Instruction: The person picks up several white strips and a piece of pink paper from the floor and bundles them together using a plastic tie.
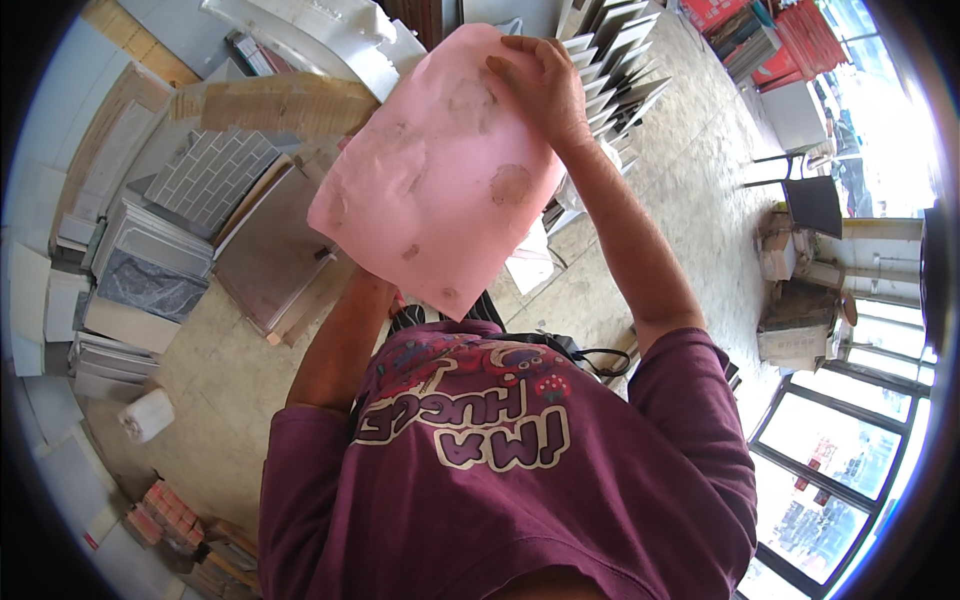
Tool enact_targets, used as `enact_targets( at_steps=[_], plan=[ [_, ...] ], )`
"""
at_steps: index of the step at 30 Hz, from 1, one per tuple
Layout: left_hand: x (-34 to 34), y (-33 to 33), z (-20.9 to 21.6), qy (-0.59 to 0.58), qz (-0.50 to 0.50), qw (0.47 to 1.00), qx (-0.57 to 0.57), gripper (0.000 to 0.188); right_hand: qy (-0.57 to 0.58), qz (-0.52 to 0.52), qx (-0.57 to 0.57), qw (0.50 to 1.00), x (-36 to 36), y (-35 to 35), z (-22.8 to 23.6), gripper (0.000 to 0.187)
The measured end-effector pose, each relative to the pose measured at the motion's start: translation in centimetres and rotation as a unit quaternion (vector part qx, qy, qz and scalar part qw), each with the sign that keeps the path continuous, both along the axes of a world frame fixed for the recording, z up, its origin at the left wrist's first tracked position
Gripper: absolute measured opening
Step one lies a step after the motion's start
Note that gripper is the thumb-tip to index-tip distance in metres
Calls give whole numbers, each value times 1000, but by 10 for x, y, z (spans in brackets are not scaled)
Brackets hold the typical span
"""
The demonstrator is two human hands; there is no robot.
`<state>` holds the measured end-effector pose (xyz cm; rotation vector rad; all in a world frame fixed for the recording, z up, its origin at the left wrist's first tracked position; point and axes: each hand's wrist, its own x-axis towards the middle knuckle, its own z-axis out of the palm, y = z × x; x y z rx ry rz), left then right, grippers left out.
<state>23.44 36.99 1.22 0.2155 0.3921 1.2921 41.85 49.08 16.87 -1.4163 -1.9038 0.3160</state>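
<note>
A large pink sheet (440, 175), creased and paper-like with brown stains, is held up at a slant in front of me. My right hand (545, 92) grips its upper right edge, thumb on the near face and the other fingers bent over the rim. Below the sheet's lower left edge, only the wrist of my left hand (374, 288) shows. The sheet covers that hand's fingers, so their grip cannot be made out.
Tile samples and boards (160, 255) lean in stacks on the left. A rack of upright panels (615, 75) stands beyond my right hand. A brown board (275, 250) lies behind the sheet's left side. To the right are a dark chair (810, 203) and cardboard boxes (797, 325).
</note>
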Motion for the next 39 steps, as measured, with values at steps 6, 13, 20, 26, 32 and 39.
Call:
enact_targets(
  at_steps=[6, 13, 20, 26, 32, 39],
  plan=[
    [0, 4, -3, 4, 4, 1000, 6, 61, -23, -38, 8, 999, -4, 5, -10, 37],
    [3, 4, -6, 6, 8, 1000, 14, 60, -177, 8, 42, 983, -7, -11, -16, 31],
    [-2, 2, -9, 6, 18, 1000, 14, 60, -14, 116, -243, 963, -2, -19, -9, 53],
    [-3, 2, -16, 4, 22, 999, 22, 59, 176, 204, -353, 896, -2, -23, -37, 86],
    [-2, 2, -23, 3, 27, 999, 27, 59, 115, 158, -331, 923, -12, -25, -44, 86],
    [-5, 4, -26, 8, 29, 999, 38, 59, 150, 134, -331, 922, -12, -26, -50, 74]
  ],
)
